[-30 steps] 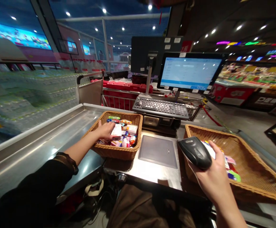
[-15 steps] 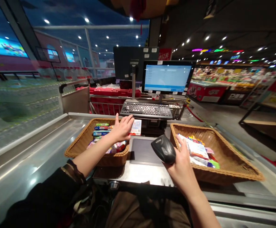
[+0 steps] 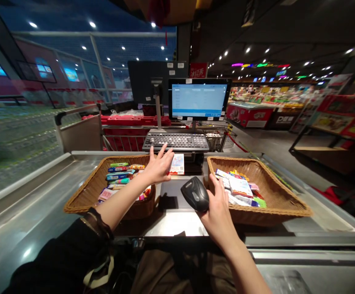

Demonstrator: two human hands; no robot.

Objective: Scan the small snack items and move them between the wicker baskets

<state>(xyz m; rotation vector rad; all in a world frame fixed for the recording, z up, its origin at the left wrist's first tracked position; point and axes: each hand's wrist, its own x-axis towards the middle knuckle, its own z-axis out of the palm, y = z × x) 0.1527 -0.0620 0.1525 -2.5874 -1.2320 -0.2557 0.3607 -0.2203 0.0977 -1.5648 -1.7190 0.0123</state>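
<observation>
My left hand (image 3: pixel 158 167) is over the inner edge of the left wicker basket (image 3: pixel 82 195), at the side of a small white and red box (image 3: pixel 178 164) with a barcode. Its fingers overlap the box's left edge and appear to grip it; the exact contact is partly hidden. A black handheld barcode scanner (image 3: pixel 195 194) is in my right hand (image 3: pixel 218 206), its head angled left toward the box. Colourful packaged sweets (image 3: pixel 118 177) lie in the left basket. More packets and white boxes (image 3: pixel 240 187) fill part of the right wicker basket (image 3: pixel 283 202).
A keyboard (image 3: pixel 176 141) and a lit monitor (image 3: pixel 198 100) stand behind the baskets. The metal counter (image 3: pixel 39 222) runs along both sides. Beyond it are a shopping cart (image 3: pixel 125 136) and a red freezer (image 3: pixel 247 114).
The view has turned right, so the baskets and monitor appear further left. My left hand and the box have moved right relative to the counter. The scanner stays in my right hand.
</observation>
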